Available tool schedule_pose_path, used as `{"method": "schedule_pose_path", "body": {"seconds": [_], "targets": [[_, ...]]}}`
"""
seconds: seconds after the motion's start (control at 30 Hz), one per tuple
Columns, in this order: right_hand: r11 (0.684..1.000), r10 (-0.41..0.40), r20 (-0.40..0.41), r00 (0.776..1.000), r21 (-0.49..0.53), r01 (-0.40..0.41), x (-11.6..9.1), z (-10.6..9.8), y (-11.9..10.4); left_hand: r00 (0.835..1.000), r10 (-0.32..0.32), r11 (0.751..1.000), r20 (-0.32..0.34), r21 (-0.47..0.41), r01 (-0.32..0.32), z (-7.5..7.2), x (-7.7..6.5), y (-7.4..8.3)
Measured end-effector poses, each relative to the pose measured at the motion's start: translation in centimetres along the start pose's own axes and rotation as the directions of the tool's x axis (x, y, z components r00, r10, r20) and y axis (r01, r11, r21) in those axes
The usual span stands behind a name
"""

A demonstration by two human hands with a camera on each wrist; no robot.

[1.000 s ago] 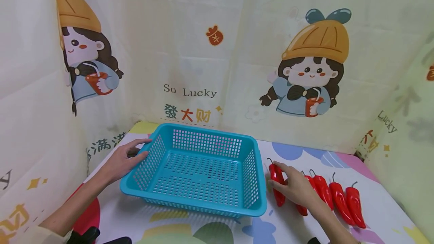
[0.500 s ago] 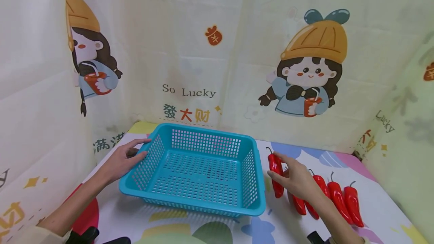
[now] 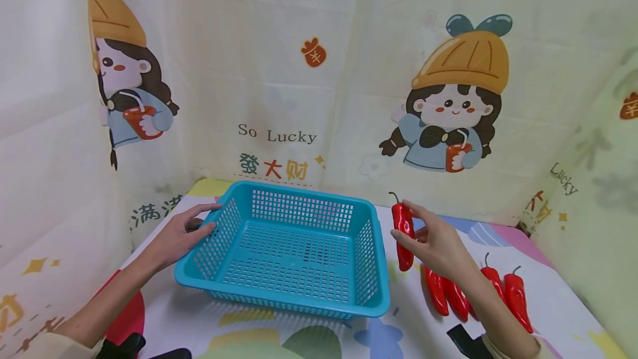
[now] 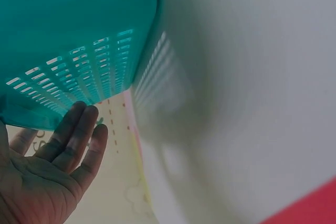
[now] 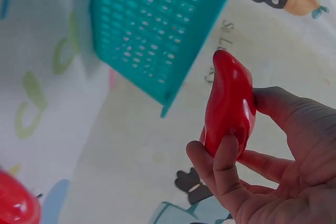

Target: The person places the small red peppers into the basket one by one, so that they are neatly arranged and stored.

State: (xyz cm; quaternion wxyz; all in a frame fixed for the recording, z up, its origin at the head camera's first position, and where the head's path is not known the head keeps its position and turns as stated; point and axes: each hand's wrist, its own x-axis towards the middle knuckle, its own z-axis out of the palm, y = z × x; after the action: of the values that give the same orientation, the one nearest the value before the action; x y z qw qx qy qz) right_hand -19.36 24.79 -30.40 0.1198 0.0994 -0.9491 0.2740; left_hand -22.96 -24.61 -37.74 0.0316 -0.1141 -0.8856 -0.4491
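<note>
A glossy red chili pepper (image 3: 403,235) with a dark curved stem hangs upright beside the basket's right wall, raised off the table. My right hand (image 3: 438,245) pinches it between thumb and fingers, and the right wrist view shows the same chili pepper (image 5: 229,103) from its tip. A blue-green plastic basket (image 3: 294,306) with perforated walls stands in the middle, with no peppers inside. At its left rim, my left hand (image 3: 176,237) touches with thumb and forefinger. In the left wrist view, the relaxed, nearly straight fingers (image 4: 79,135) lie along the outer wall.
Several more red chili peppers (image 3: 518,298) lie in a row on the table at the right, partly hidden by my right forearm. The printed tablecloth (image 3: 399,337) carries coloured shapes. Patterned cloth walls (image 3: 349,98) enclose the back and both sides.
My right hand has lifted the red chili pepper from the table, moving it up and slightly away from me. The left hand and the basket have stayed in place.
</note>
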Motion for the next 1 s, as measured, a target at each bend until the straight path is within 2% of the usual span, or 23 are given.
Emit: {"method": "schedule_pose_path", "body": {"seconds": [0.5,1.0], "targets": [[0.993,-0.102,0.006,0.995,0.053,0.102,1.2,1.2,-2.9,1.0,-0.001,1.0,0.007,-0.002,0.001,0.0,0.0,0.1],[0.985,-0.151,0.04,0.988,0.092,0.147,2.1,2.9,-5.1,1.0,-0.009,0.999,0.021,-0.032,0.009,0.1,0.0,0.0]]}}
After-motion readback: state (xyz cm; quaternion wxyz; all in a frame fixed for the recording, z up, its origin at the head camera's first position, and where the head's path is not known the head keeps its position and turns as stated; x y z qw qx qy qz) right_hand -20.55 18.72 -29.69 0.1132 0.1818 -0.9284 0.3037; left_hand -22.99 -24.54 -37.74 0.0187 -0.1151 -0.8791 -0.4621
